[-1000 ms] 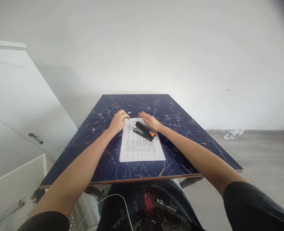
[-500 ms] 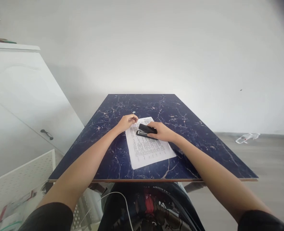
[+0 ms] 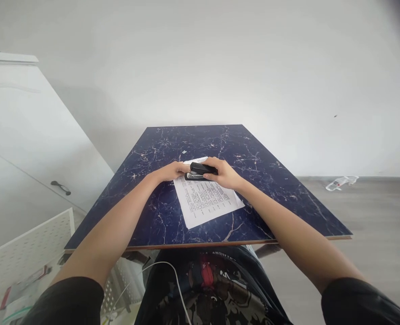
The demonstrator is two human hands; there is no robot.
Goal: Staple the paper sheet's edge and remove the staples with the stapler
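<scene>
Stapler: black (image 3: 203, 170), with a strip of silvery metal between its upper arm and its base.
Stapler's state: gripped in the right hand (image 3: 222, 173), arm and base apart at the front.
Stapler's pose: nose toward 9 o'clock, back end toward 3.
Stapler's place: over the far part of the paper, on its 12 o'clock side; whether the base touches the page cannot be told.
Paper: white (image 3: 208, 201), covered in dark print too small to read; how many sheets cannot be told.
Paper's pose: flat, turned askew, far end toward 11 o'clock, near end toward 5.
</scene>
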